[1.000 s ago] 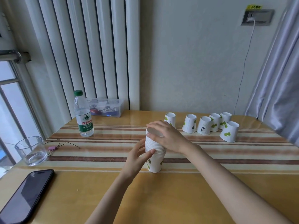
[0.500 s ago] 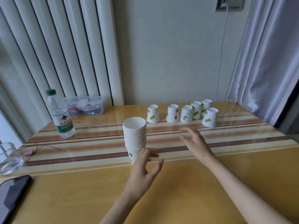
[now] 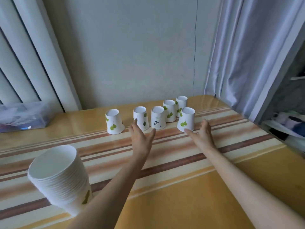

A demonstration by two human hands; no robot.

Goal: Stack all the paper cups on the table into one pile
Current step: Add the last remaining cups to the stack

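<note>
A tall pile of upside-down white paper cups [image 3: 61,177] stands at the near left of the table. Several single upside-down cups with green leaf prints stand in a row at the back: the leftmost cup [image 3: 114,121], a second cup [image 3: 141,118], a panda-print cup [image 3: 157,117], two cups behind [image 3: 169,110], and the nearest right cup [image 3: 186,119]. My left hand [image 3: 141,136] is open, fingertips just in front of the second cup. My right hand [image 3: 202,132] is open beside the right cup, its fingers at the cup's base.
The wooden table [image 3: 198,187] has a striped runner [image 3: 165,146] across it. A clear plastic box [image 3: 23,116] sits at the back left. A curtain [image 3: 247,55] hangs at the right, beside shelves with cloths [image 3: 288,121]. A cable [image 3: 194,47] runs down the wall.
Both hands have left the pile and stretched forward to the row of single cups. The view has swung right, so the bottle, glass and phone are out of frame.
</note>
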